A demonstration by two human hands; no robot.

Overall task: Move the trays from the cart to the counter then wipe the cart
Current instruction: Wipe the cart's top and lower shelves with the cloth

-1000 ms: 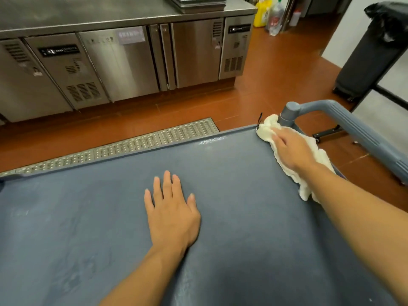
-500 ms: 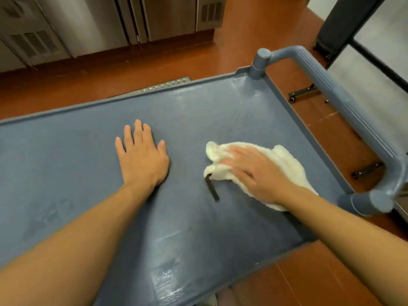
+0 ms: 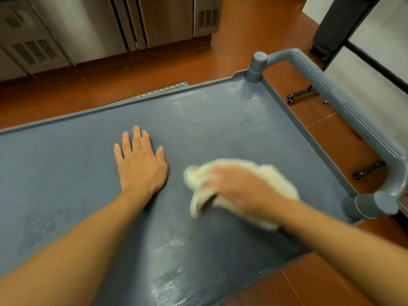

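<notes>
Head view, near to far. Wet streaks [image 3: 170,283] glisten on the blue-grey plastic cart top [image 3: 66,184] nearest the person. Right hand [image 3: 240,191], blurred, presses a crumpled white cloth [image 3: 276,180]; whether its grip is curled cannot be told. Left of that grip, the left hand [image 3: 141,164] lies flat, fingers spread. Since a second ago the cloth has swept from the far corner by the grey handle [image 3: 326,85] inward; no trays remain, so wiping appears midway.

Open cart top [image 3: 220,120]; handle [image 3: 326,89] along right edge.
</notes>
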